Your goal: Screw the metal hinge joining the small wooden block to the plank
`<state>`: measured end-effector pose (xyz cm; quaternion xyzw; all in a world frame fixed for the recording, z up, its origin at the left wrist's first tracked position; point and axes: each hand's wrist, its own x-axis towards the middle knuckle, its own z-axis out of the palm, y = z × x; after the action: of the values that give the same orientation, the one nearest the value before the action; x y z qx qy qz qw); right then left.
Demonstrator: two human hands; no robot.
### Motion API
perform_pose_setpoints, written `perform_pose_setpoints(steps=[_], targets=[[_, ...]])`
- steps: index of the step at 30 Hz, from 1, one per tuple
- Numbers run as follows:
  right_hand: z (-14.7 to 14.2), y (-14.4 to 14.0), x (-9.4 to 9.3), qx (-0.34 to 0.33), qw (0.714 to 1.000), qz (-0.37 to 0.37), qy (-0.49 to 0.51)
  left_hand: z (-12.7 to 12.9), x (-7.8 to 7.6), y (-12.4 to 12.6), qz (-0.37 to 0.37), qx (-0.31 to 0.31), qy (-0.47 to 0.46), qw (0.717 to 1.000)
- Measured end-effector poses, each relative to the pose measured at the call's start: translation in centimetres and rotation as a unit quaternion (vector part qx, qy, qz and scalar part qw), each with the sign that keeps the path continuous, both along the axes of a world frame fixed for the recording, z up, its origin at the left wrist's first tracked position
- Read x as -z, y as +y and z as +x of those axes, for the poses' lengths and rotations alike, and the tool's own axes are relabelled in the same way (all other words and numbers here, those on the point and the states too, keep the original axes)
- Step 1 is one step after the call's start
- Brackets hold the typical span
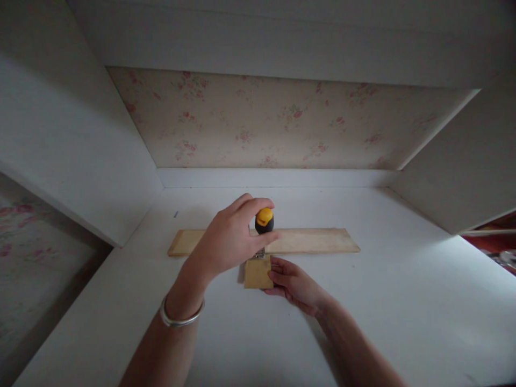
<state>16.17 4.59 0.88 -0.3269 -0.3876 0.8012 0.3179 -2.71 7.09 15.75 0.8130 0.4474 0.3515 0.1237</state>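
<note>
My left hand (pixel 229 231) is closed around a screwdriver (pixel 265 220), with the yellow and black handle end showing between thumb and fingers. Its shaft and tip are hidden from this angle. Below the handle sits a small metal piece that looks like a hinge (pixel 260 252), between a long pale wooden board (pixel 312 240) and a small square wooden block (pixel 258 272). My right hand (pixel 296 282) grips the block by its right edge, thumb on top and fingers at the side and beneath. The board lies flat, partly covered by my left hand.
Everything rests on a white surface (pixel 387 306). A small dark object, perhaps a screw (pixel 176 214), lies behind the board at the left. White side panels (pixel 80 134) flank the surface, with floral wallpaper (pixel 282 123) at the back. Red items (pixel 495 236) show at the right edge.
</note>
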Motion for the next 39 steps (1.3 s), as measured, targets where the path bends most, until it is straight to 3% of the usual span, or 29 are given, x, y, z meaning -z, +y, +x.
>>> perform_pose_setpoints(steps=[3, 7, 17, 25, 33, 39], targets=[[-0.1, 0.0, 0.0, -0.004, 1.0, 0.001, 0.007, 1.6, 0.6, 0.0, 0.067, -0.079, 0.048, 0.993], [-0.2, 0.0, 0.0, -0.001, 1.0, 0.004, 0.007, 2.6, 1.1, 0.0, 0.091, -0.103, 0.055, 0.989], [-0.3, 0.0, 0.0, 0.005, 1.0, 0.0, -0.004, 0.2, 0.4, 0.0, 0.012, 0.068, -0.04, 0.997], [-0.1, -0.1, 0.1, 0.006, 1.0, -0.003, -0.004, 0.9, 0.3, 0.2, 0.049, 0.003, -0.02, 0.999], [-0.1, 0.1, 0.2, 0.002, 1.0, 0.012, -0.007, -0.4, 0.1, -0.3, -0.058, 0.103, -0.036, 0.992], [-0.1, -0.1, 0.0, 0.008, 1.0, 0.004, -0.01, 0.6, 0.6, 0.3, 0.043, -0.022, -0.014, 0.999]])
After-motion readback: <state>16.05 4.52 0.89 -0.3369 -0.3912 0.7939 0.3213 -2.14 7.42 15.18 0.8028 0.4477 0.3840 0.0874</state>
